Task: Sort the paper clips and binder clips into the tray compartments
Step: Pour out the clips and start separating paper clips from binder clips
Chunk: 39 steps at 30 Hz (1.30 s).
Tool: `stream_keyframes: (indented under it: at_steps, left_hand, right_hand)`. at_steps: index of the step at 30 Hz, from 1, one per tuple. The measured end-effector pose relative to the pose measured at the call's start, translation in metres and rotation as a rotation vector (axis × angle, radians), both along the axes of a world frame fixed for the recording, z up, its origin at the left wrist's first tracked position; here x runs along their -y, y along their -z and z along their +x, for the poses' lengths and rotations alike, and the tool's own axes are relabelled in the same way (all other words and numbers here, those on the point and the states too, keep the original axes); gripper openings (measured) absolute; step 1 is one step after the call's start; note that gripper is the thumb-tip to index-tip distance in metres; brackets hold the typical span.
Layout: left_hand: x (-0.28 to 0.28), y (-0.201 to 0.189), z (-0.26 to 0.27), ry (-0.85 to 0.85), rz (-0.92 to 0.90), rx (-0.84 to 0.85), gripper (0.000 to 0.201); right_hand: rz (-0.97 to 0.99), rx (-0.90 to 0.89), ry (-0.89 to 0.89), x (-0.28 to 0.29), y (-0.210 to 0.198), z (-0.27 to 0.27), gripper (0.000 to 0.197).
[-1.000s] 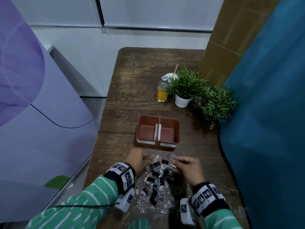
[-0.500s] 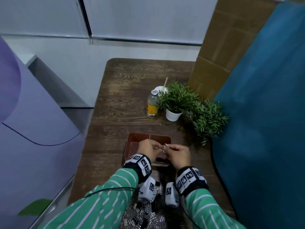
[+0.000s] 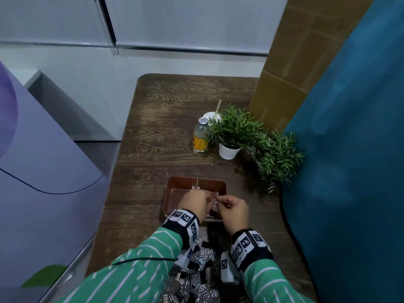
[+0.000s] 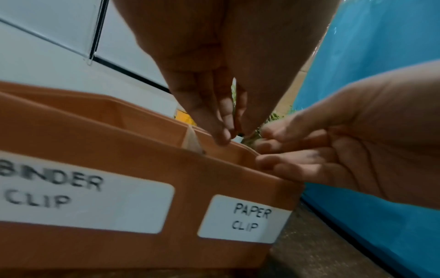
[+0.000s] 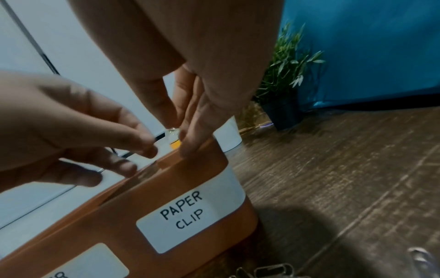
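Both hands, down at the clip pile one second ago, are now raised over the tray at lower centre of the head view.

Room: white wall panels (image 3: 185,22) across the top; teal curtain (image 3: 349,149) filling the right side; brown cardboard panel (image 3: 306,51) at upper right; lavender board (image 3: 39,171) at left.

Counter (image 3: 166,119): dark wood grain, running from centre to the bottom edge.

Plants: two leafy green plants (image 3: 236,127), the left one in a white pot, right of centre.

Tray (image 3: 175,186): orange-brown, two compartments split by a divider; front labels read "BINDER CLIP" (left) and "PAPER CLIP" (right).

Clip pile (image 3: 203,259): silver paper clips and black binder clips, heaped at bottom centre between the green striped sleeves.

Bottle (image 3: 201,136): clear glass, yellow label, left of the potted plant.

Left hand (image 3: 195,204) and right hand (image 3: 236,209): fingertips brought together, pinching a tangle of paper clips (image 3: 215,199) above the paper-clip compartment.
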<state>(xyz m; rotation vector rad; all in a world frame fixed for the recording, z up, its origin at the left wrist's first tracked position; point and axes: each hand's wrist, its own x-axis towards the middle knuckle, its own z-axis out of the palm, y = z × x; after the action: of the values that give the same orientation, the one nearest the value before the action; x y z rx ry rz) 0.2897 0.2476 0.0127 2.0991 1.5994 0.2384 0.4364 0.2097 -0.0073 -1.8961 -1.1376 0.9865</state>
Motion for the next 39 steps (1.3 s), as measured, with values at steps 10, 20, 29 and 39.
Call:
stream_keyframes:
  at_steps: [10, 20, 29, 39]
  left_hand:
    - [0.036, 0.026, -0.099, 0.127, 0.084, -0.379, 0.033]
    - [0.071, 0.038, -0.134, 0.066, 0.115, -0.378, 0.028]
    - [0.101, 0.033, -0.179, -0.003, 0.035, -0.340, 0.027]
    - [0.142, 0.029, -0.192, 0.041, -0.002, -0.348, 0.027]
  right_hand:
    - [-0.286, 0.490, -0.446, 0.098, 0.043, 0.049, 0.066]
    - [-0.396, 0.598, -0.792, 0.186, 0.040, -0.001, 0.102]
    - [-0.361, 0.750, -0.754, 0.233, 0.037, -0.038, 0.110]
    - [-0.226, 0.755, -0.714, 0.240, 0.042, -0.039, 0.029]
